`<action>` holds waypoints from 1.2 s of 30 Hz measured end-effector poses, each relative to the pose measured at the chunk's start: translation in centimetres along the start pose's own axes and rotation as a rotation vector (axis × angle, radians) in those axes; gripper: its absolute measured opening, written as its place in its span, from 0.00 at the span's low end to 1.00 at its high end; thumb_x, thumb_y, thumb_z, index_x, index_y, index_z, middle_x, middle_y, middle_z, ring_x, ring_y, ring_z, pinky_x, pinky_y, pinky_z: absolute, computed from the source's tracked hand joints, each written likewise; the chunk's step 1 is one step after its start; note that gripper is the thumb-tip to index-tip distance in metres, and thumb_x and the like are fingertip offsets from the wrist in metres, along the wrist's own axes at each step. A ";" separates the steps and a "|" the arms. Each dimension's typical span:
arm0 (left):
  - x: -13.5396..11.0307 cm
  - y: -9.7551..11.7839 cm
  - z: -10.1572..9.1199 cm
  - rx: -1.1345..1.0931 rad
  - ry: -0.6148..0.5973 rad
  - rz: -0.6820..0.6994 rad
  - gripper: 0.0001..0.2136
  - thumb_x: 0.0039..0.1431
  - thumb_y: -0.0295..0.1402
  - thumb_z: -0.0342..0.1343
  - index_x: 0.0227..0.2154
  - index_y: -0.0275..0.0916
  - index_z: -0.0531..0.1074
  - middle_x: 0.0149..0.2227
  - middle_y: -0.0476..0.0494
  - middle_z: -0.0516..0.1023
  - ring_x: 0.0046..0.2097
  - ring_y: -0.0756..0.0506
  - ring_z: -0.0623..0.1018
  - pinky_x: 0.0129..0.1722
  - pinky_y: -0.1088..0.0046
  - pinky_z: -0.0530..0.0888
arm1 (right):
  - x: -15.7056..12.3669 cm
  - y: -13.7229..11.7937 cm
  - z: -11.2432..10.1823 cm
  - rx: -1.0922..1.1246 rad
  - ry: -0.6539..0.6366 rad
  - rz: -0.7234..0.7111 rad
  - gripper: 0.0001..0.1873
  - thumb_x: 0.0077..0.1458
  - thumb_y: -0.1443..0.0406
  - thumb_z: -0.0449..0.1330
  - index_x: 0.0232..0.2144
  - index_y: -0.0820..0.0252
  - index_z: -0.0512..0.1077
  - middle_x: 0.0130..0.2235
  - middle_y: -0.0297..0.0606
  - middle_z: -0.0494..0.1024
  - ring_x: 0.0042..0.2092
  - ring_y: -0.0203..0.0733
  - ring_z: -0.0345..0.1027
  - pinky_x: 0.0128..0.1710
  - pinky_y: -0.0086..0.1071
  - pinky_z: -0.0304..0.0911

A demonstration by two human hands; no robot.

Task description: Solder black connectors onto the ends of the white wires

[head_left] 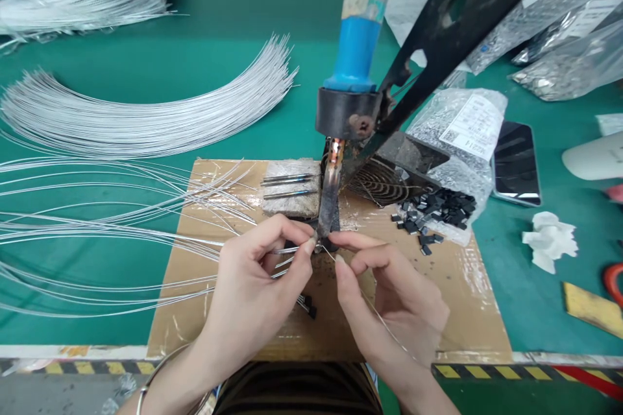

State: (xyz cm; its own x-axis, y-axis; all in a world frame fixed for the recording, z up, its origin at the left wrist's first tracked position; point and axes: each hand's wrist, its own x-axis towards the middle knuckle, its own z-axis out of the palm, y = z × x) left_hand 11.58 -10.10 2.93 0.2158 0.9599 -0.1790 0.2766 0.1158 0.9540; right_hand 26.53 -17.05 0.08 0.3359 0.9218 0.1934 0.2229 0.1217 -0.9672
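My left hand [265, 272] is pinched on thin white wires [287, 250], with their ends close under the tip of a soldering iron [329, 201]. The iron has a blue handle and hangs tip-down in a black metal bracket [438, 32]. Between thumb and fingers, my right hand [394, 285] grips a thin strand of solder wire [384, 323]; its far end meets the wire ends at the iron's tip. The exact joint is small and partly hidden by fingertips. Below my left hand, small black connectors [307, 305] show on wire ends.
Cardboard [189, 311] covers the work area. A grey pad [292, 201] bears metal rods beside a fan [384, 178]. Black connectors [450, 207] spill from a plastic bag [467, 123]. A wire bundle [146, 120] lies left; a phone [516, 162], tissue [549, 240] and yellow sponge [594, 308] lie right.
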 end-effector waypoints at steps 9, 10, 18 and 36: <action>-0.1 0.2 -0.1 0.015 -0.005 -0.006 0.06 0.65 0.28 0.64 0.31 0.43 0.79 0.37 0.49 0.86 0.37 0.47 0.82 0.35 0.75 0.75 | 0.1 -0.2 0.0 -0.003 0.008 -0.031 0.10 0.64 0.75 0.66 0.36 0.54 0.74 0.50 0.40 0.87 0.51 0.43 0.85 0.53 0.36 0.79; -0.1 0.2 -0.1 0.021 -0.005 -0.009 0.06 0.65 0.29 0.64 0.31 0.42 0.79 0.37 0.48 0.86 0.37 0.47 0.82 0.35 0.75 0.75 | 0.1 -0.2 0.0 -0.005 0.009 -0.034 0.10 0.64 0.75 0.66 0.36 0.54 0.74 0.50 0.40 0.87 0.51 0.43 0.85 0.53 0.36 0.79; -0.1 0.1 -0.2 0.030 0.001 0.000 0.06 0.64 0.28 0.63 0.30 0.42 0.79 0.37 0.48 0.86 0.38 0.46 0.83 0.36 0.74 0.77 | -0.2 -0.1 0.0 -0.002 0.006 -0.014 0.11 0.64 0.75 0.65 0.36 0.53 0.74 0.50 0.39 0.87 0.52 0.44 0.84 0.54 0.36 0.78; -0.2 -0.1 -0.1 0.042 0.007 0.031 0.07 0.65 0.27 0.62 0.30 0.42 0.79 0.37 0.48 0.86 0.39 0.47 0.84 0.36 0.75 0.77 | -0.2 0.1 0.1 -0.008 0.016 -0.046 0.12 0.63 0.77 0.65 0.37 0.54 0.75 0.50 0.38 0.87 0.51 0.42 0.84 0.53 0.34 0.78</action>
State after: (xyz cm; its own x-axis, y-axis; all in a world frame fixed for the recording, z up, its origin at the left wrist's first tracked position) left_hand 11.42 -10.32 2.89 0.2183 0.9647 -0.1474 0.3093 0.0748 0.9480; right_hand 26.34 -17.23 -0.04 0.3396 0.9093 0.2403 0.2460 0.1607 -0.9558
